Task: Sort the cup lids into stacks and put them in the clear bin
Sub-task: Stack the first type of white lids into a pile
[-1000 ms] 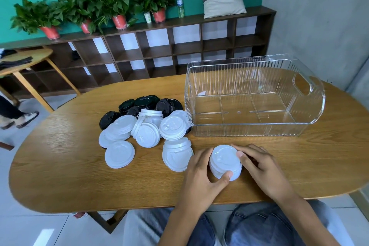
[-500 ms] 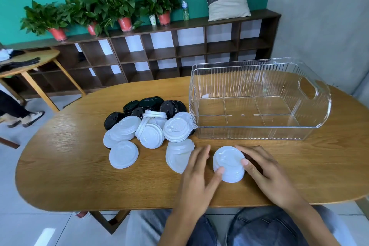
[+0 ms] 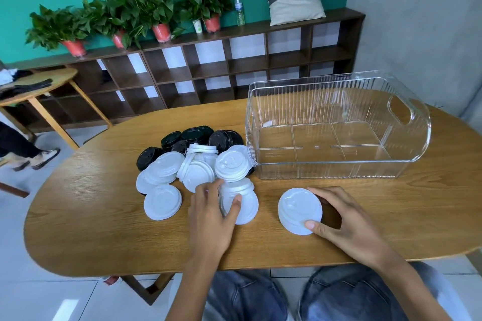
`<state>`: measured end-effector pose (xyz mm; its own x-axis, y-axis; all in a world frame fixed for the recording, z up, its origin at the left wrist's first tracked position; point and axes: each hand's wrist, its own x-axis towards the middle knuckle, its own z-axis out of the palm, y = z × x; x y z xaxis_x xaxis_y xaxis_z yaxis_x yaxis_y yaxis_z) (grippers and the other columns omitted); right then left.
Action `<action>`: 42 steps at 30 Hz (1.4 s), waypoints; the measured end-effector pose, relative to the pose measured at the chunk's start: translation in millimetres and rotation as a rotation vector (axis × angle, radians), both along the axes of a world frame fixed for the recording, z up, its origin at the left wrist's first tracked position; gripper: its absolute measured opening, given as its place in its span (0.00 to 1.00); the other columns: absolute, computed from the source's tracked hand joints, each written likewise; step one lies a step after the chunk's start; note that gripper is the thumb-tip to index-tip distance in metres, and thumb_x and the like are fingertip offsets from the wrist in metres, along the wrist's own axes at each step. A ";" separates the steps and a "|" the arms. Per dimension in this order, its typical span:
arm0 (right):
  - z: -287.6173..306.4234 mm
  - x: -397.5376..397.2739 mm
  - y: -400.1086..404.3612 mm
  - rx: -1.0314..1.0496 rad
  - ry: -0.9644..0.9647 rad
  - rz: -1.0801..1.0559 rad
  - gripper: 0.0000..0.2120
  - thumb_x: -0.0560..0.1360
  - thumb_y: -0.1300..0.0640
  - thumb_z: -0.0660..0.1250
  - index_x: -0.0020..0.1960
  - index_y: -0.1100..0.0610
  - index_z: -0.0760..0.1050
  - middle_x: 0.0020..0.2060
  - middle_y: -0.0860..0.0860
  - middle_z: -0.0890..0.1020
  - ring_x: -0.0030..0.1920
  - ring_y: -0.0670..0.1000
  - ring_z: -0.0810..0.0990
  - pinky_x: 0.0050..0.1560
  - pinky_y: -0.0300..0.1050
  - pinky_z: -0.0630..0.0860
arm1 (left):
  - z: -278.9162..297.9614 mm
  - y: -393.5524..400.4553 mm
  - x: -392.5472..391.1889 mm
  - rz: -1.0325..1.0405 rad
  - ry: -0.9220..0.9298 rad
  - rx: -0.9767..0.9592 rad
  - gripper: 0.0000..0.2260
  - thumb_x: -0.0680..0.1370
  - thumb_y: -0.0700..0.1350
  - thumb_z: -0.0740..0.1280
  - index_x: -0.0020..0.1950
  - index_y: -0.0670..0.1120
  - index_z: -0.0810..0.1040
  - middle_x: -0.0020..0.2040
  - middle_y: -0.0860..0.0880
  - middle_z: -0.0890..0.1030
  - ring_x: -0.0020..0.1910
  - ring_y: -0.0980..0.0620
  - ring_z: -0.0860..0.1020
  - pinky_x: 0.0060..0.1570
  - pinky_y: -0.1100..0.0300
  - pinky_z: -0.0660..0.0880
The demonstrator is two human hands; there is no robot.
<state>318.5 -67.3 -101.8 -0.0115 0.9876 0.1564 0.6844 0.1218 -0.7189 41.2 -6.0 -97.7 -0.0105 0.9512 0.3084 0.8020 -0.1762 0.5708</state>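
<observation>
Just between hands (image 3: pixel 211 219) (image 3: pixel 349 224): lid stack (image 3: pixel 300 210) (right-held)

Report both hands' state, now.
Left hand: open, fingers touching the pile-side lid stack.
Right hand: holding the separate lid stack.

Office lounge: cubby shelf (image 3: pixel 208 70), potted plants (image 3: pixel 146 8)

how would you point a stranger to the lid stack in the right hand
On the table, look just in front of the clear bin. A short white lid stack stands there alone, held by the right hand, apart from the black and white pile to its left.
</observation>
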 end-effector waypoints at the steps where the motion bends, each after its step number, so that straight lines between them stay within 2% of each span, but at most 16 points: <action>1: 0.0 0.1 0.3 -0.003 0.001 0.002 0.34 0.67 0.32 0.68 0.71 0.39 0.69 0.61 0.32 0.71 0.66 0.37 0.69 0.61 0.35 0.64 | -1.4 -0.8 1.2 -0.001 -0.017 0.001 0.32 0.77 0.66 0.58 0.71 0.46 0.76 0.64 0.47 0.75 0.63 0.46 0.74 0.63 0.49 0.72; 3: -0.4 0.5 0.4 -0.007 0.004 0.002 0.34 0.67 0.32 0.68 0.71 0.39 0.69 0.60 0.31 0.71 0.65 0.37 0.69 0.60 0.32 0.63 | -3.2 -1.9 1.7 -0.012 -0.066 0.014 0.31 0.76 0.66 0.58 0.71 0.46 0.76 0.64 0.48 0.77 0.63 0.47 0.75 0.64 0.47 0.73; 6: -1.0 0.6 0.7 -0.011 0.006 -0.001 0.34 0.67 0.32 0.68 0.71 0.39 0.69 0.60 0.31 0.72 0.65 0.36 0.69 0.60 0.29 0.63 | -5.4 -1.4 -0.6 -0.020 -0.129 0.016 0.24 0.79 0.60 0.66 0.69 0.47 0.76 0.64 0.50 0.78 0.63 0.48 0.75 0.65 0.47 0.73; 10: -2.8 0.9 1.2 -0.007 0.010 -0.001 0.33 0.67 0.31 0.68 0.71 0.38 0.69 0.60 0.31 0.72 0.65 0.37 0.69 0.60 0.31 0.63 | -8.1 -1.1 -1.6 -0.023 -0.124 0.021 0.22 0.78 0.55 0.72 0.68 0.49 0.76 0.63 0.52 0.79 0.63 0.51 0.75 0.66 0.51 0.71; 14: -5.5 1.5 1.4 0.003 0.012 -0.005 0.33 0.67 0.31 0.68 0.71 0.38 0.70 0.59 0.31 0.73 0.64 0.38 0.70 0.61 0.39 0.67 | -9.8 -0.9 -3.2 -0.045 -0.140 0.062 0.18 0.77 0.52 0.74 0.65 0.49 0.78 0.59 0.55 0.79 0.60 0.52 0.77 0.63 0.47 0.74; 16: -6.7 1.5 1.9 0.015 0.010 -0.009 0.33 0.67 0.31 0.68 0.70 0.38 0.70 0.59 0.31 0.73 0.64 0.38 0.70 0.62 0.41 0.67 | -9.9 -1.6 -3.6 -0.048 -0.190 0.076 0.19 0.76 0.54 0.74 0.64 0.49 0.78 0.59 0.55 0.79 0.59 0.52 0.77 0.63 0.44 0.75; 19: -8.4 1.7 2.5 0.023 0.011 -0.005 0.32 0.68 0.30 0.68 0.70 0.37 0.70 0.59 0.31 0.73 0.65 0.38 0.70 0.62 0.41 0.68 | -7.7 -5.4 -3.1 -0.064 -0.278 0.153 0.20 0.75 0.61 0.69 0.61 0.51 0.77 0.58 0.56 0.79 0.60 0.53 0.77 0.62 0.41 0.75; 24: -10.6 2.5 3.2 0.026 0.013 -0.006 0.33 0.67 0.30 0.67 0.70 0.37 0.70 0.59 0.30 0.72 0.65 0.38 0.70 0.62 0.42 0.68 | -8.5 -10.8 -3.9 -0.117 -0.278 0.274 0.19 0.74 0.58 0.70 0.61 0.52 0.76 0.58 0.55 0.76 0.62 0.51 0.76 0.61 0.39 0.75; 27: -11.6 2.7 3.5 0.027 0.008 -0.006 0.33 0.67 0.29 0.67 0.70 0.36 0.69 0.59 0.30 0.72 0.65 0.38 0.70 0.62 0.41 0.68 | -9.0 -11.5 -4.7 -0.133 -0.229 0.266 0.21 0.73 0.58 0.71 0.62 0.51 0.76 0.58 0.56 0.73 0.61 0.51 0.76 0.62 0.45 0.75; 31: -12.0 3.0 3.6 0.027 0.006 -0.005 0.33 0.67 0.29 0.67 0.70 0.36 0.69 0.59 0.31 0.73 0.64 0.37 0.69 0.61 0.40 0.67 | -8.1 -10.0 -4.7 -0.173 -0.220 0.262 0.23 0.71 0.57 0.72 0.62 0.46 0.79 0.59 0.56 0.69 0.63 0.62 0.72 0.63 0.70 0.67; 33: -12.0 2.9 3.5 0.031 0.003 -0.008 0.32 0.67 0.29 0.67 0.70 0.36 0.69 0.59 0.30 0.73 0.64 0.36 0.69 0.60 0.39 0.67 | -8.4 -9.8 -4.7 -0.185 -0.221 0.268 0.22 0.71 0.56 0.73 0.60 0.46 0.80 0.58 0.55 0.69 0.63 0.64 0.71 0.62 0.74 0.65; 36: -11.3 2.3 3.5 0.030 -0.003 -0.008 0.33 0.67 0.29 0.67 0.70 0.36 0.69 0.59 0.30 0.73 0.65 0.36 0.69 0.59 0.35 0.66 | -9.3 -9.2 -5.3 -0.171 -0.246 0.256 0.21 0.71 0.56 0.73 0.59 0.46 0.79 0.58 0.54 0.69 0.63 0.64 0.71 0.63 0.75 0.64; 39: -9.9 2.1 3.7 0.020 -0.003 -0.013 0.33 0.67 0.29 0.67 0.70 0.36 0.69 0.59 0.30 0.73 0.64 0.36 0.69 0.58 0.31 0.64 | -10.4 -7.8 -5.1 -0.169 -0.255 0.233 0.22 0.70 0.57 0.73 0.59 0.48 0.78 0.59 0.55 0.69 0.64 0.62 0.71 0.64 0.72 0.65; 42: -8.5 1.1 3.2 0.019 0.002 -0.014 0.33 0.67 0.30 0.67 0.70 0.37 0.70 0.58 0.30 0.74 0.64 0.35 0.69 0.59 0.30 0.64 | -11.2 -6.9 -4.5 -0.175 -0.248 0.196 0.22 0.70 0.57 0.72 0.60 0.50 0.76 0.60 0.56 0.71 0.64 0.56 0.73 0.65 0.53 0.71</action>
<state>319.6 -64.0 -110.2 0.0029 0.9845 0.1755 0.6850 0.1259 -0.7176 36.7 -12.9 -108.9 0.0504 0.8684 0.4933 0.5915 -0.4239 0.6859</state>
